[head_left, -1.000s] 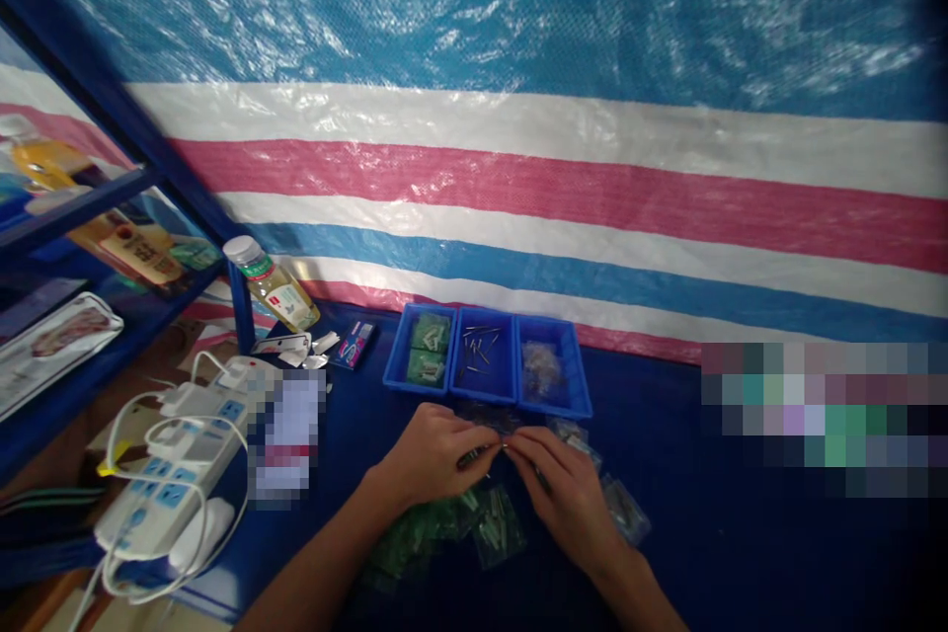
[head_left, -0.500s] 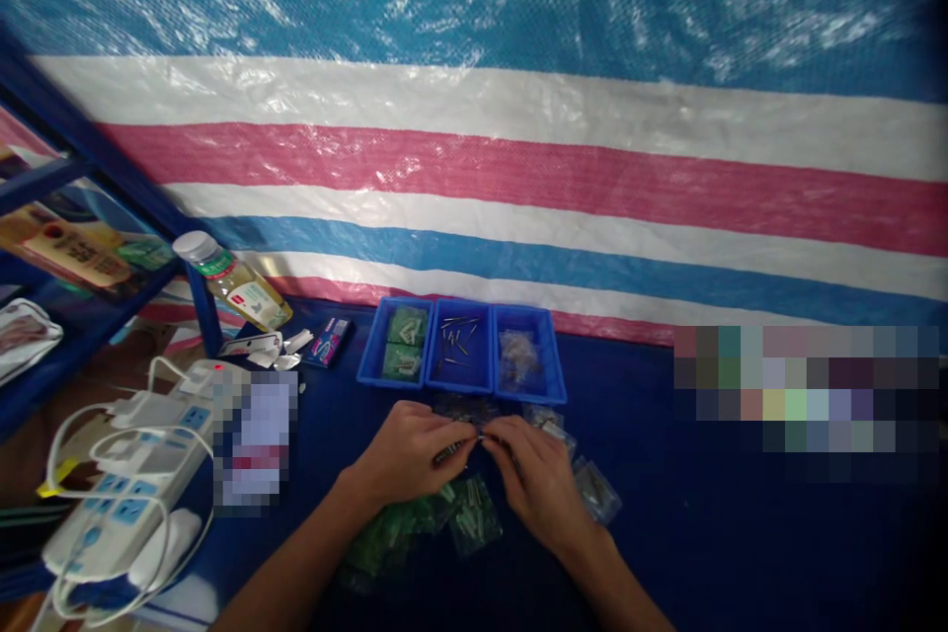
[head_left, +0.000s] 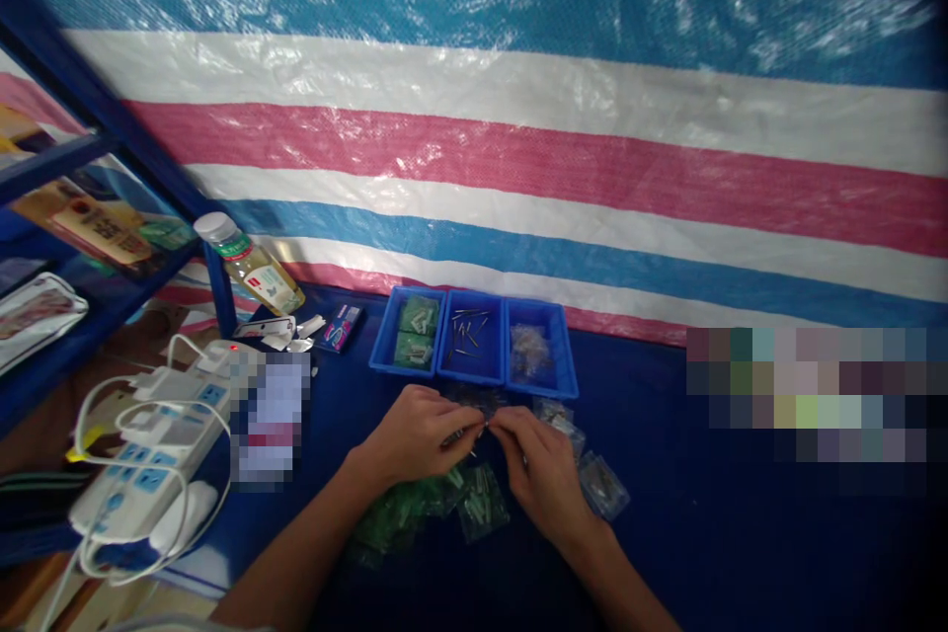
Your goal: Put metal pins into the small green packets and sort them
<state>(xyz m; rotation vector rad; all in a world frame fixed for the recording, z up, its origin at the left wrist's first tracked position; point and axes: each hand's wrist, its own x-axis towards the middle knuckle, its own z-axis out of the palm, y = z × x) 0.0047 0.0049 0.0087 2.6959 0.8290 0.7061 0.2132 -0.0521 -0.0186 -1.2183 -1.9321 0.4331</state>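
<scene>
My left hand is closed, fingertips pinched, with slim metal pieces partly showing under its curled fingers. Opposite it, my right hand pinches at the same spot. A tiny shiny piece sits between the two sets of fingertips, too small to name. Below the hands lie small clear bags holding pale slender pieces, beside a heap of green-tinted bags. More clear bags lie right of my right hand. Behind my fingers, a dark bag or pile is partly hidden.
Three joined blue bins stand at the back: the left bin with green bags, the middle bin with loose thin metal pieces, the right bin with clear bags. At left are a power strip with cables, a bottle and a small box.
The whole view has shifted slightly, so the scene sits a little farther right and higher. Both hands stay pinched together over the bags, with their fingertips slightly repositioned.
</scene>
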